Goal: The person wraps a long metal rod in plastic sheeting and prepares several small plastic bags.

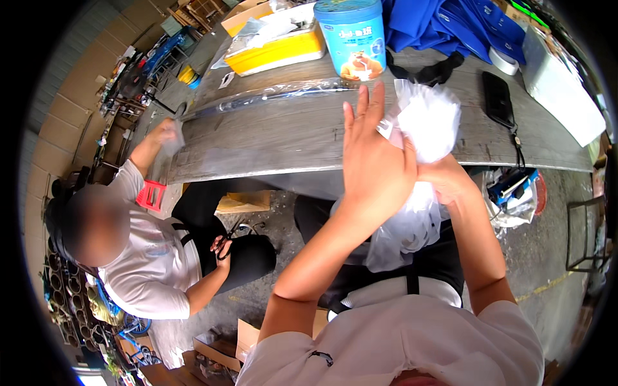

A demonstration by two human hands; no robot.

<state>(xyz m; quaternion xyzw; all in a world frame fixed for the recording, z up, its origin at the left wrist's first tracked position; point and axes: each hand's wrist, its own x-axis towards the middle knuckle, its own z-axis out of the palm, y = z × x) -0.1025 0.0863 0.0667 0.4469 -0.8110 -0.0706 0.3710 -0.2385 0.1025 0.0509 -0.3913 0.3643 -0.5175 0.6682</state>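
A clear plastic bag [407, 226] hangs over my lap, its whitish gathered top [430, 119] bunched above the table's near edge. My right hand [444, 179] is closed round the bag's neck. Against the left side of the bunched plastic lies my left hand [380, 157], its fingers stretched out and pointing away from me; its palm side is hidden. What the bag contains is hard to make out through the plastic.
On the grey table [277, 138] are a blue tub [353, 38], a yellow box [277, 55], a long plastic-wrapped item [277, 93], a black phone [497, 100] and blue cloth [444, 26]. At left a seated co-worker [151, 257] holds black scissors [223, 244].
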